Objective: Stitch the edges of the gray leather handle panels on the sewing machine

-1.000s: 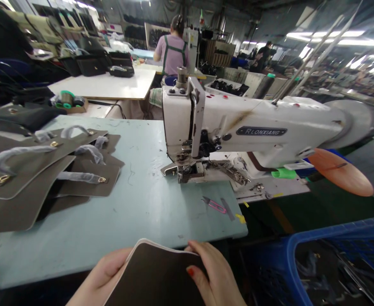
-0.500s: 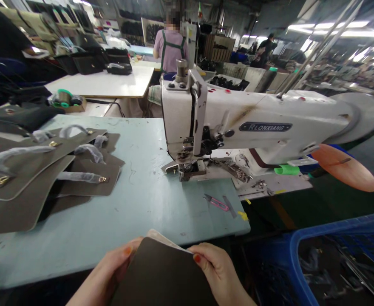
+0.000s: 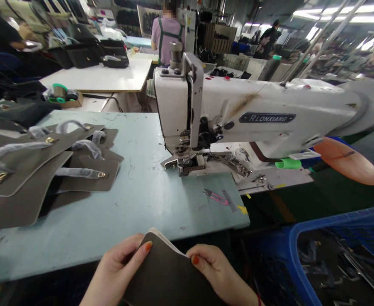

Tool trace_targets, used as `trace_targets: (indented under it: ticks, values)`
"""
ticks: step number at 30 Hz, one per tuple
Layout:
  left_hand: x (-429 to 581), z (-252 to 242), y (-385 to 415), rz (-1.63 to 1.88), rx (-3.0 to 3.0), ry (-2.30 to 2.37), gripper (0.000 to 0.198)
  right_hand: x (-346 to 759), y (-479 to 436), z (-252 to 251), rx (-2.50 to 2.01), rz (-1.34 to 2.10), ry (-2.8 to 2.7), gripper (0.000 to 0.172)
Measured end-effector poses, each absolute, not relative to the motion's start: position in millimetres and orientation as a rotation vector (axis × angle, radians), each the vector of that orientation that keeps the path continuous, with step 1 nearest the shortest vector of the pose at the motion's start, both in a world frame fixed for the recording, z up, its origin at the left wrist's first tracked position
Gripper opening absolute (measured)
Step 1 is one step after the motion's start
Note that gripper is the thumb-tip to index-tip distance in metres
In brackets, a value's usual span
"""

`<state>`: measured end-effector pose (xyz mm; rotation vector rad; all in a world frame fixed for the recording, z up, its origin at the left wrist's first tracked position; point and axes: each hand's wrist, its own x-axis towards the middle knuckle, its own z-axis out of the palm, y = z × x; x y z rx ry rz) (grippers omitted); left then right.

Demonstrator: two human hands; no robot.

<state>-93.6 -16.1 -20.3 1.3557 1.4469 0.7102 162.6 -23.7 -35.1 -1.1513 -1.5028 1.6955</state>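
Observation:
Both my hands hold one dark brown leather panel [image 3: 168,276] at the near edge of the pale blue sewing table [image 3: 136,204]. My left hand [image 3: 117,267] grips its left top corner, thumb pressed on the face. My right hand [image 3: 217,272] pinches its right edge, thumb on top. The panel's pale underside shows along its upper edge. A white industrial sewing machine [image 3: 238,119] stands beyond, its presser foot [image 3: 187,163] well ahead of the panel.
A stack of brown panels with wrapped handles [image 3: 43,170] lies at the left. Pink thread snips [image 3: 217,196] rest near the table's right edge. A blue plastic crate [image 3: 333,259] stands at the lower right. A person in a green apron [image 3: 168,34] works at a far table.
The panel has tilted and lifted slightly in my hands; my left thumb has come up onto its face. The view has shifted a little upward and closer.

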Motion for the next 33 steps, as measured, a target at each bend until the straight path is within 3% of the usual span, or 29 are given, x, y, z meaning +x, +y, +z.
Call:
trace_targets:
  ticks: [4,8,21,27,33]
  values:
    - [-91.4,-8.4,-17.3,0.813,1.506,1.457,0.028,155.0,-18.9,-14.6,-1.207,1.330,-1.797,0.040]
    - [-90.1,-6.5,-18.5,0.901,1.685,1.466,0.016,139.8,-17.2,-15.9,-1.314,1.191,-1.735,0.035]
    - [-78.3,2.0,-19.0,0.965,1.419,1.411,0.014,143.3,-16.3,-25.3,-1.239,1.232,-1.694,0.049]
    - [-71.0,6.4,-23.5,1.022,1.384,1.471,0.015,133.2,-12.2,-18.5,-1.145,1.226,-1.728,0.034]
    - [-69.0,6.9,-22.9,1.036,1.494,1.454,0.014,127.0,-11.5,-19.5,-1.197,1.238,-1.705,0.043]
